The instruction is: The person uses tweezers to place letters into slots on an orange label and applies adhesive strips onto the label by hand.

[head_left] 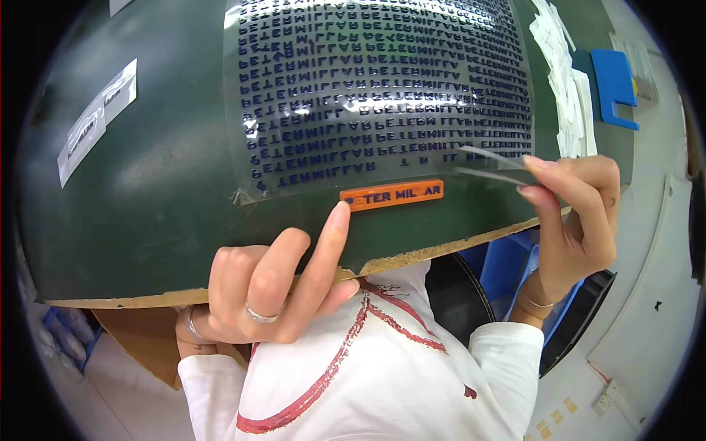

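Note:
My left hand point(276, 287) has its index finger stretched out, the tip touching the left end of an orange bar point(393, 206). Its other fingers are loosely bent and apart, with nothing held between them. Dark letters reading "TER MIL AR" sit on the bar, with gaps between some and a partly covered mark at the left end. My right hand point(577, 206) pinches a pair of tweezers point(496, 178), whose parted tips point left over the lower right of a clear sheet point(294, 185). Rows of dark letters cover this sheet, with gaps in the lowest row.
The green table point(162, 242) has a worn, brown front edge close to my body. White paper strips point(562, 88) lie in a pile right of the sheet, beside a blue plastic piece point(614, 88). A small clear packet point(99, 121) with dark lettering lies at left.

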A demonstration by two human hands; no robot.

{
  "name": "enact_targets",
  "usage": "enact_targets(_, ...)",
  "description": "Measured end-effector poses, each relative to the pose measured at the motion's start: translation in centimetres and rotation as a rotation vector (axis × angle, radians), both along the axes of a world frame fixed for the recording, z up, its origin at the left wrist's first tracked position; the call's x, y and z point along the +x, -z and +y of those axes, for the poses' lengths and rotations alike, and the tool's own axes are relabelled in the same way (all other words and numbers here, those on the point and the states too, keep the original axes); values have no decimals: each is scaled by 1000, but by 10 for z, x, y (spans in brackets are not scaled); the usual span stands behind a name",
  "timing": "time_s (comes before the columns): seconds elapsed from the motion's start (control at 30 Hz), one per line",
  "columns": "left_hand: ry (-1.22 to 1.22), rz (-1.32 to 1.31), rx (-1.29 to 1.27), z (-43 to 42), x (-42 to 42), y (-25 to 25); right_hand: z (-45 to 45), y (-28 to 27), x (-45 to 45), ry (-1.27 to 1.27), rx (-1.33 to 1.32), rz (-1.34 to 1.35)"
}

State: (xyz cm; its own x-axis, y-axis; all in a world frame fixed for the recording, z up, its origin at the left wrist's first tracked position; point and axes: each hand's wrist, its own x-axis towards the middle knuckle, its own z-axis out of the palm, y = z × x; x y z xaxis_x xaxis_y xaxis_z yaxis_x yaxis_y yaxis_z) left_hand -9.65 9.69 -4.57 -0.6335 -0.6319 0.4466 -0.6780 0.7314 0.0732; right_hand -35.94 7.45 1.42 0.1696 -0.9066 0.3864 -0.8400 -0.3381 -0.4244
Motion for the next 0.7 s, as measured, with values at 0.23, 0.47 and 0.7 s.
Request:
enact_targets(0.23,-9,-20,146,2,0,-15,7,33,-31,-84,-188,6)
enact_targets(0.47,47,145,361,5,-1,-24,7,33,-36,-94,-114,2)
enact_targets(0.7,92,93,353,-1,-15,-25,-1,41,-40,-127,-98,-42)
